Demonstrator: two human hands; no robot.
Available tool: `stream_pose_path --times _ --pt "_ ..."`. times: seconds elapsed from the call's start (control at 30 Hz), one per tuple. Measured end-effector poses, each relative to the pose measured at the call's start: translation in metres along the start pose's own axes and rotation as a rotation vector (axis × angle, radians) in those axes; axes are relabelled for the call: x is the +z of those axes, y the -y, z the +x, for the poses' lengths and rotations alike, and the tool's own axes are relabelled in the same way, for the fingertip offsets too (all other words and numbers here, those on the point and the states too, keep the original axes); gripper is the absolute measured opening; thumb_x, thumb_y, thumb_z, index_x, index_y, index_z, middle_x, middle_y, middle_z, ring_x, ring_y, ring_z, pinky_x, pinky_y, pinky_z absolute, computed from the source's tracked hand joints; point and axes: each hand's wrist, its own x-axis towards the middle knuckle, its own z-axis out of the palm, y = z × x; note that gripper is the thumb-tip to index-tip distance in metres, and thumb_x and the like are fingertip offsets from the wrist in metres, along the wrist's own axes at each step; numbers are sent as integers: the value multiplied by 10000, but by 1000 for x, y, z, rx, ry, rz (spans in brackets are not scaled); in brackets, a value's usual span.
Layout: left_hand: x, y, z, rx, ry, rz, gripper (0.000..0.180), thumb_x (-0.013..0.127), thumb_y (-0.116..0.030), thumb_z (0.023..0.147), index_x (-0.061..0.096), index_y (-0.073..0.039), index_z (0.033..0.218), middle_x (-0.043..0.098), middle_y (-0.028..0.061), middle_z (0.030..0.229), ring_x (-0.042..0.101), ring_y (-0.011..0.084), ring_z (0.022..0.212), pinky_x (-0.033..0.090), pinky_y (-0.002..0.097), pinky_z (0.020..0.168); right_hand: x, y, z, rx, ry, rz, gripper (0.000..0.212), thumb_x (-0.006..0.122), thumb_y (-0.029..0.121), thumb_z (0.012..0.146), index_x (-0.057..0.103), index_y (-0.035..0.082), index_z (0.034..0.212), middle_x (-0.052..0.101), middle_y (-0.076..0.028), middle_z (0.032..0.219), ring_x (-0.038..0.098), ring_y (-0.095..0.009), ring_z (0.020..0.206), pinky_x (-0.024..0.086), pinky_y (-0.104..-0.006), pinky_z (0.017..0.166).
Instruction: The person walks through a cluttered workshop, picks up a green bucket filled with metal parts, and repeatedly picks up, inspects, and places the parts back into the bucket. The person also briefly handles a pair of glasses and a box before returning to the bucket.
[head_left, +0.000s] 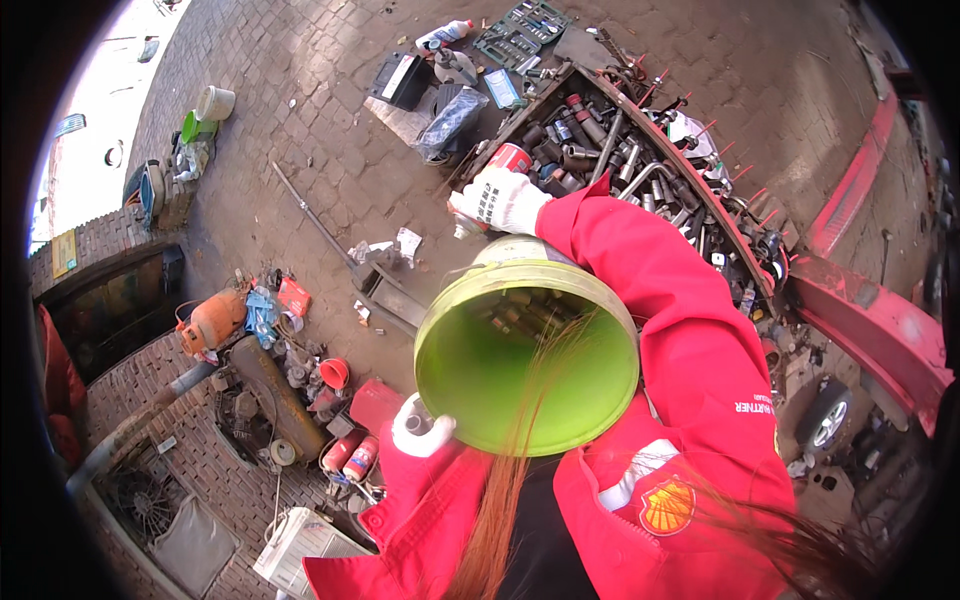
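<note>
A yellow-green bucket tilts with its mouth toward me, close against my body. Several brownish metal pieces lie inside it, their exact kind unclear. Beyond the bucket, my right hand, in a white printed glove, is closed around a red and white spray can; the glove hides part of the can. My left hand, also gloved, is closed at the bucket's lower left side, with a small grey metal socket in its fingers. Long strands of hair cross the bucket's mouth.
Beyond my right arm stands a long metal tray full of sockets and tools. A battery and an open socket case lie on the paving. An orange gas cylinder and red extinguishers are at left; a red beam is at right.
</note>
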Motion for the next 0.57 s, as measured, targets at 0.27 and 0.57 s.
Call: stream_pose_path --times 0.27,0.57 --pt "10 0 -3 -61 -115 -22 414 671 26 883 537 13 1274 654 82 1120 638 154 967 520 298 841 -41 -29 -1 416 89 417 524 786 340 754 604 77 1169 704 -132 1004 692 -302 948 540 -425 833" --pt "-3 -14 4 -176 -62 95 397 669 14 892 542 9 1268 656 77 1122 636 150 969 516 295 841 -41 -75 -128 1261 -1038 1482 683 795 258 842 445 42 1388 639 -108 1189 672 -235 1038 563 -350 907"
